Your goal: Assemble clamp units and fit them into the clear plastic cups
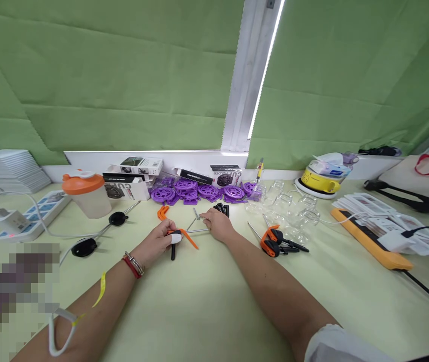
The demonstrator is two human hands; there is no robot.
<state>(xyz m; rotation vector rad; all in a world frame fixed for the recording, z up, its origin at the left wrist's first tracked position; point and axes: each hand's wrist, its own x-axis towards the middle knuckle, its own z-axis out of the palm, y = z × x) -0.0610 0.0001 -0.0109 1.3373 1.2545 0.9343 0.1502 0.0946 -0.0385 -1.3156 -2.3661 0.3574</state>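
Note:
My left hand [157,245] is closed around a part with a black handle [173,252], an orange strip [191,240] and a metal rod [198,231] that points right. To the right, my right hand [218,224] reaches down with its fingers together at a few thin metal pins [196,214] on the table. What its fingertips grip is too small to make out. Just behind that hand lie several small black pieces [222,207]. Orange bent pieces [162,212] rest behind my left hand.
Purple wheel-shaped parts [186,188] and boxes [127,190] line the back. Right of my hands are orange-and-black pieces with rods [272,241], clear glass-like cups [284,206] and an orange power strip [372,241]. A shaker bottle [88,196] and black round-ended tools [84,247] stand left.

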